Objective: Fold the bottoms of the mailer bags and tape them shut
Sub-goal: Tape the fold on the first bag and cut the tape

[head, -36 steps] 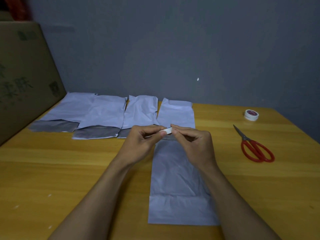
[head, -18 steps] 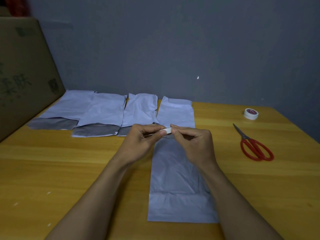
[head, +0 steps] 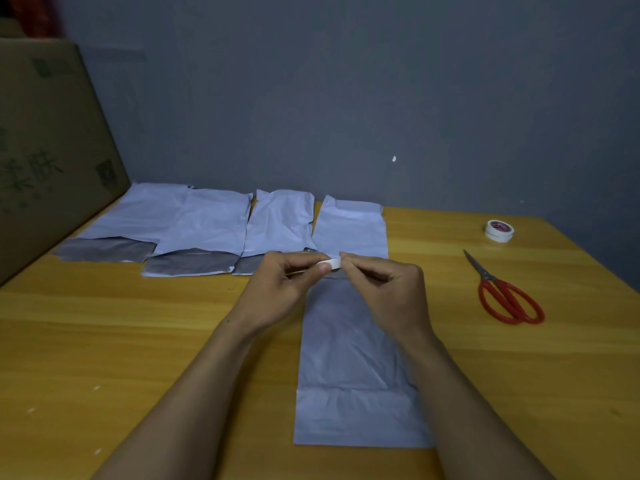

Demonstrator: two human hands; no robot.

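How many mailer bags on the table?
5. Back row, left to right: first bag, second bag, third bag, fourth bag. The fifth bag lies in front, nearest the camera. Overlaps could hide more.

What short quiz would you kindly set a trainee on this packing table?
1. True or false: the red scissors lie nearer the person than the tape roll.
2. What do the left hand and right hand pinch together? A: white tape piece; B: scissors; C: a marker.
3. How many mailer bags lie in the far row?
Key: 1 true; 2 A; 3 four.
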